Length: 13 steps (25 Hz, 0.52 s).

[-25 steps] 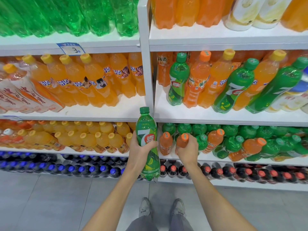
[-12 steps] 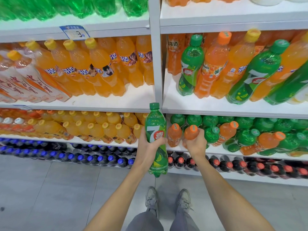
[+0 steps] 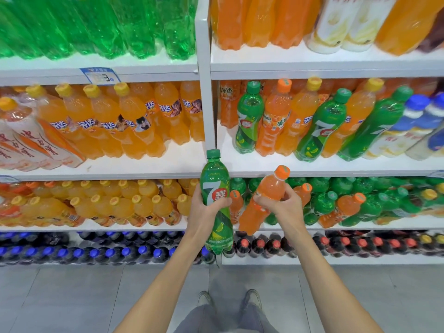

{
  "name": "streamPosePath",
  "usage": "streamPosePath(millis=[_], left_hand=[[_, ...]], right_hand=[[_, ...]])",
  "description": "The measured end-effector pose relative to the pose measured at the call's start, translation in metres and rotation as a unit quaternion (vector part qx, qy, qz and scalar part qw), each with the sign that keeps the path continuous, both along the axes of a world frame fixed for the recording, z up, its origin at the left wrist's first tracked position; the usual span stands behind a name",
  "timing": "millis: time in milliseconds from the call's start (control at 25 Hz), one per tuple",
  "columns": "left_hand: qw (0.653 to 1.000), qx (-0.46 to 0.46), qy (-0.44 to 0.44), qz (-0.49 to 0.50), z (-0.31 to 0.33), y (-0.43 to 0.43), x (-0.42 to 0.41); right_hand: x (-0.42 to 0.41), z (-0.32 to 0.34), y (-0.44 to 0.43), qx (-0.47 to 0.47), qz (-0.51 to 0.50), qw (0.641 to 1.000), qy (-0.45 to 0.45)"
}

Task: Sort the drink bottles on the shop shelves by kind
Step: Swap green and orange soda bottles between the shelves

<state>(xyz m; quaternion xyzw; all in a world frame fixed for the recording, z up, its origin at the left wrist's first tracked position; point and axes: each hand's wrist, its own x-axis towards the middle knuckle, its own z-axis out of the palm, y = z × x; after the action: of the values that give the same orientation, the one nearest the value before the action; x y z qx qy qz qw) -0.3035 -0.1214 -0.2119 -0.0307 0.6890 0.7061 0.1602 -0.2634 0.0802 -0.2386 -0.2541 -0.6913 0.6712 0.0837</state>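
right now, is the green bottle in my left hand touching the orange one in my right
Apart. The head view shows a gap between the green bottle in the left hand and the orange bottle in the right hand.

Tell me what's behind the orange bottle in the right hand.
Behind the orange bottle, gripped tilted by the right hand, green-capped bottles stand on the shelf, with a second orange bottle beside it. Whatever stands directly behind it is covered.

White shelf boards [image 3: 264, 59], white upright post [image 3: 204, 104], grey tiled floor [image 3: 72, 296]
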Motion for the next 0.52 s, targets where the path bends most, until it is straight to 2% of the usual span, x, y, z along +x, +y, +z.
streamPosePath(millis=[160, 520], left_hand=[[0.999, 0.032, 0.006, -0.03, 0.005, 0.005, -0.001], [0.998, 0.021, -0.019, -0.062, -0.017, 0.016, -0.001]], right_hand=[[0.01, 0.029, -0.001, -0.055, 0.001, 0.998, 0.032], [0.037, 0.029, 0.002, -0.061, -0.096, 0.993, -0.005]])
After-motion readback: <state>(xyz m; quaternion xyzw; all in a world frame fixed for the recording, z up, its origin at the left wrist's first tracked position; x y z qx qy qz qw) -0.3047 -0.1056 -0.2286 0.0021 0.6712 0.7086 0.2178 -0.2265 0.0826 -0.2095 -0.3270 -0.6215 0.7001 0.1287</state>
